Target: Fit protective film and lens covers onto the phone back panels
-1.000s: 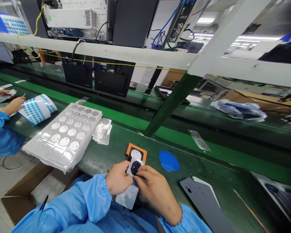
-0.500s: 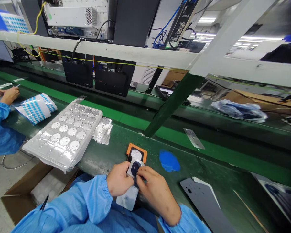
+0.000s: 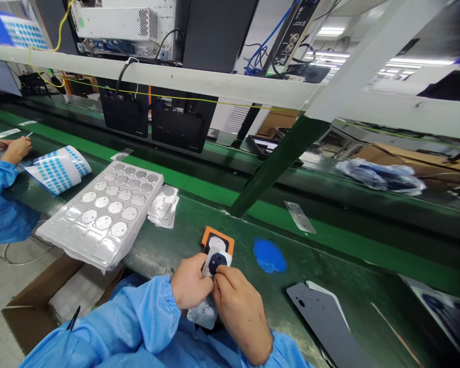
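My left hand (image 3: 191, 283) is closed on the side of a silvery flat plate (image 3: 203, 313), thumb on top. On the plate's upper end sits a dark round piece with small holes (image 3: 217, 261). The fingers of my right hand (image 3: 243, 312) are pinched together at the lower edge of that piece. Just behind the plate stands an orange-framed holder (image 3: 218, 237) with a white round disc (image 3: 216, 243) in it. Both hands cover the middle of the plate.
To the left lies a clear tray of silvery discs (image 3: 113, 207), beside a stack of silvery plates (image 3: 163, 207). A blue patch (image 3: 269, 254) and a grey phone-like panel (image 3: 324, 322) lie right. A co-worker's hand (image 3: 17, 151) is far left. One silvery plate (image 3: 299, 217) lies on the green belt.
My right hand has drawn in and turned over the plate, its fingertips still at the dark round piece. The plate's lower end is now more covered. The plate on the belt has shifted left.
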Motion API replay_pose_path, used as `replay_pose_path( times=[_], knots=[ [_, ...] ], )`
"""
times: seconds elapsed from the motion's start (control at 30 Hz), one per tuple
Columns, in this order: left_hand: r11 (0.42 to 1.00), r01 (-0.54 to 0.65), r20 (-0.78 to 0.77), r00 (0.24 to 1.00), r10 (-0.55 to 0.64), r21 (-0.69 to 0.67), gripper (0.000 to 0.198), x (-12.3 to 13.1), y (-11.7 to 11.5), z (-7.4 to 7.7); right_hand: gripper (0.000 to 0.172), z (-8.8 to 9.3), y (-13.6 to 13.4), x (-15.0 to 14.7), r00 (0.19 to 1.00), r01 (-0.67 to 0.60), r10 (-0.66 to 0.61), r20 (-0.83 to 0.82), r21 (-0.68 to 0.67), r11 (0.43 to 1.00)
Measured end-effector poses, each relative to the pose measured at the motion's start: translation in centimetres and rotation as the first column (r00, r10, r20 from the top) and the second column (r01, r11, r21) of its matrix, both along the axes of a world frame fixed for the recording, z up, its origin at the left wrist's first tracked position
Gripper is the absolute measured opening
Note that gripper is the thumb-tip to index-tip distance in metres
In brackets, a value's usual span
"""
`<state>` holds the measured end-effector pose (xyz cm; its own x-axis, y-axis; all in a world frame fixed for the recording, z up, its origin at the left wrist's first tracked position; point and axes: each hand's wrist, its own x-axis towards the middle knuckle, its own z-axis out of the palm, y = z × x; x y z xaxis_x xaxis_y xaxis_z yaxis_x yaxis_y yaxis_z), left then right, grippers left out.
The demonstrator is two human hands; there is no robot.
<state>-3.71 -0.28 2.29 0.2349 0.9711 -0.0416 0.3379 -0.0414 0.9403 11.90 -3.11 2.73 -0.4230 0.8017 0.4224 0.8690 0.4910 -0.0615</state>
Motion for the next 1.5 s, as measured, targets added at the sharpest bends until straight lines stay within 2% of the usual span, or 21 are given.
replay_pose_path(
  times=[0.1, 0.2, 0.37, 0.43, 0.53, 0.6, 0.63, 0.7, 0.8, 0.87, 0.97, 1.07, 1.17, 1.23, 1.33, 1.37, 1.4, 1.43, 1.47, 1.5],
  knots=[
    [1.000, 0.011, 0.010, 1.000, -0.011, -0.010, 0.035, -0.2, 0.2, -0.2, 0.019, 0.3, 0.7, -0.3, 0.999, -0.022, 0.020, -0.038, -0.063, 0.998],
    [0.999, 0.027, 0.075, 0.997, -0.023, -0.046, 0.035, -0.5, 0.4, -0.6, 0.019, 1.2, 1.8, -0.5, 0.987, -0.043, 0.014, -0.161, -0.178, 0.983],
    [0.986, 0.027, 0.291, 0.956, 0.022, -0.162, 0.035, -1.5, 0.6, -1.0, 0.014, 4.0, 5.4, 1.3, 0.905, -0.177, -0.016, -0.425, -0.409, 0.895],
    [0.974, 0.027, 0.413, 0.908, 0.070, -0.224, 0.037, -2.3, 0.6, -1.1, 0.015, 5.0, 8.1, 2.7, 0.858, -0.162, -0.064, -0.510, -0.386, 0.908],
    [0.944, 0.008, 0.603, 0.771, 0.205, -0.330, 0.039, -3.8, 0.3, -1.2, 0.019, 5.5, 13.0, 2.7, 0.805, 0.020, -0.131, -0.578, -0.195, 0.981],
    [0.917, -0.017, 0.682, 0.664, 0.308, -0.398, 0.039, -4.8, -0.2, -1.5, 0.019, 4.9, 15.8, 0.5, 0.820, 0.082, -0.104, -0.563, -0.064, 0.995],
    [0.905, -0.029, 0.702, 0.621, 0.350, -0.425, 0.039, -5.2, -0.4, -1.7, 0.018, 4.3, 16.8, -1.3, 0.846, 0.057, -0.061, -0.530, -0.025, 0.998],
    [0.885, -0.055, 0.717, 0.564, 0.409, -0.462, 0.037, -5.9, -0.8, -2.0, 0.020, 2.9, 18.1, -5.4, 0.902, -0.073, 0.066, -0.426, -0.002, 0.997],
    [0.873, -0.059, 0.737, 0.511, 0.443, -0.484, 0.033, -6.9, -1.0, -2.4, 0.023, 0.6, 18.5, -10.5, 0.924, -0.268, 0.239, -0.300, -0.059, 0.962],
    [0.876, -0.049, 0.758, 0.480, 0.442, -0.480, 0.032, -7.4, -0.9, -2.3, 0.024, -0.4, 18.5, -11.7, 0.918, -0.341, 0.308, -0.249, -0.104, 0.934],
    [0.889, -0.023, 0.794, 0.441, 0.419, -0.457, 0.029, -7.5, -0.5, -2.0, 0.017, -0.5, 18.6, -10.3, 0.923, -0.348, 0.312, -0.225, -0.145, 0.926],
    [0.891, 0.017, 0.812, 0.420, 0.405, -0.453, 0.027, -6.5, 0.1, -1.9, 0.020, 0.4, 18.1, -6.7, 0.948, -0.253, 0.208, -0.243, -0.172, 0.952],
    [0.891, 0.077, 0.840, 0.377, 0.389, -0.447, 0.031, -5.1, 0.8, -1.5, 0.029, 1.7, 15.1, -3.2, 0.953, -0.210, 0.149, -0.263, -0.222, 0.952],
    [0.896, 0.104, 0.865, 0.329, 0.380, -0.433, 0.034, -4.3, 1.4, -1.0, 0.045, 2.1, 11.7, -1.5, 0.919, -0.315, 0.207, -0.337, -0.307, 0.898],
    [0.905, 0.121, 0.887, 0.287, 0.362, -0.409, 0.037, -3.0, 2.2, 0.0, 0.079, 1.2, 5.7, -0.5, 0.790, -0.549, 0.290, -0.540, -0.413, 0.727],
    [0.910, 0.126, 0.891, 0.292, 0.347, -0.396, 0.036, -2.5, 2.4, 0.2, 0.092, 0.6, 4.0, -0.6, 0.762, -0.563, 0.267, -0.590, -0.400, 0.723],
    [0.916, 0.132, 0.893, 0.310, 0.325, -0.379, 0.035, -1.8, 2.6, 0.4, 0.097, -0.1, 2.6, -0.9, 0.750, -0.523, 0.212, -0.627, -0.365, 0.770],
    [0.923, 0.139, 0.889, 0.350, 0.294, -0.360, 0.034, -1.1, 2.8, 0.5, 0.093, -0.7, 1.6, -1.3, 0.741, -0.447, 0.140, -0.657, -0.327, 0.833],
    [0.931, 0.142, 0.872, 0.420, 0.252, -0.337, 0.033, -0.4, 3.0, 0.4, 0.081, -1.1, 0.9, -1.6, 0.726, -0.349, 0.062, -0.685, -0.289, 0.891],
    [0.943, 0.137, 0.829, 0.527, 0.189, -0.302, 0.032, 0.1, 3.3, 0.3, 0.065, -1.4, 0.7, -1.8, 0.702, -0.245, -0.013, -0.712, -0.259, 0.934]
  ],
)
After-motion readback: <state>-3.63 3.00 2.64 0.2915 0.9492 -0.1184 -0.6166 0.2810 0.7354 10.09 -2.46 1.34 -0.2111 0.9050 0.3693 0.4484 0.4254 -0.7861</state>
